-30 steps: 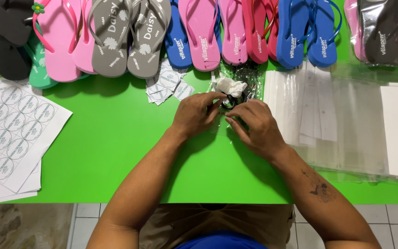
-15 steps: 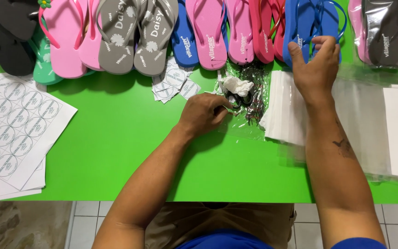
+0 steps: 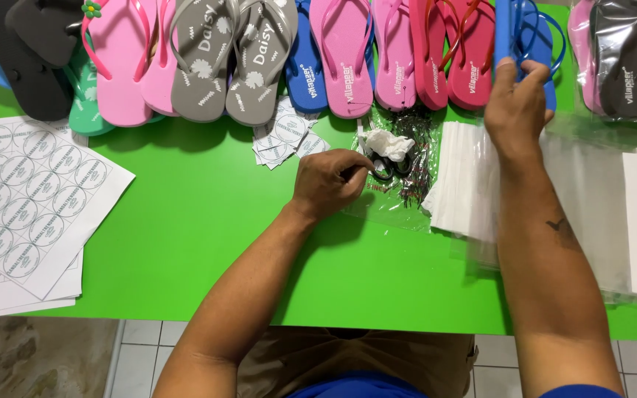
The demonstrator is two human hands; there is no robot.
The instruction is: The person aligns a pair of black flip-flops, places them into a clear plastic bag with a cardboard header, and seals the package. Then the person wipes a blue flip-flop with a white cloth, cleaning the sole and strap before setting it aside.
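My right hand (image 3: 516, 103) grips a pair of blue flip-flops (image 3: 528, 38) at the far right of the green table (image 3: 208, 221), lifting their near end off the row. My left hand (image 3: 329, 180) rests near the table's middle with its fingers curled, pinching something small that I cannot make out. It sits at the edge of a clear plastic bag (image 3: 399, 166) holding thin dark fasteners, black scissors (image 3: 385, 171) and a crumpled white paper (image 3: 386, 144).
A row of flip-flops lines the far edge: black (image 3: 27, 51), pink (image 3: 123, 63), grey (image 3: 226, 59), blue (image 3: 305, 63), pink (image 3: 344, 55), red (image 3: 447, 51). Sheets of round stickers (image 3: 16, 206) lie at left, cut stickers (image 3: 282, 136) in the middle, clear bags and white cards (image 3: 613, 214) at right.
My right hand left the fastener bag, reached to the far right and took hold of the blue flip-flops, raising them. My left hand stayed by the bag.
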